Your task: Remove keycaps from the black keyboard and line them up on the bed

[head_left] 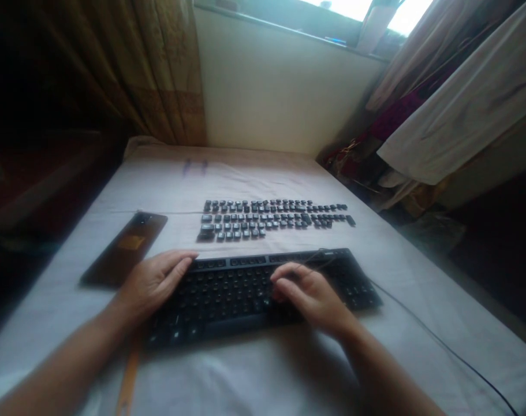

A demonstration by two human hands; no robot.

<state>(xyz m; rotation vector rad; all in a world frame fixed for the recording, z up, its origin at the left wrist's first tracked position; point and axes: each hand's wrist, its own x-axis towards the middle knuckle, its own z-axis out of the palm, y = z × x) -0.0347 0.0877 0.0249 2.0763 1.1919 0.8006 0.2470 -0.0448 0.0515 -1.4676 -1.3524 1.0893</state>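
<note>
A black keyboard [228, 294] lies across the cloth in front of me, most of its key positions bare of caps. At its left end, my left hand [161, 277] grips the frame, thumb and fingers on the upper left corner. My right hand [303, 289] is closed in a pinch over the right-middle part of the keys. What sits between those fingertips is hidden, though thin wire-like lines show just above the knuckles. A few caps remain at the keyboard's lower left. Beyond it, loose black keycaps [254, 218] lie in several rows.
A dark phone [128, 248] lies left of the keyboard. Near my left forearm is an orange strip [128, 375], partly under the keyboard. A black cable [440, 341] runs off to the right over the white cloth [245, 381]. Curtains [159, 69] and hanging cloths [466, 110] flank the window wall.
</note>
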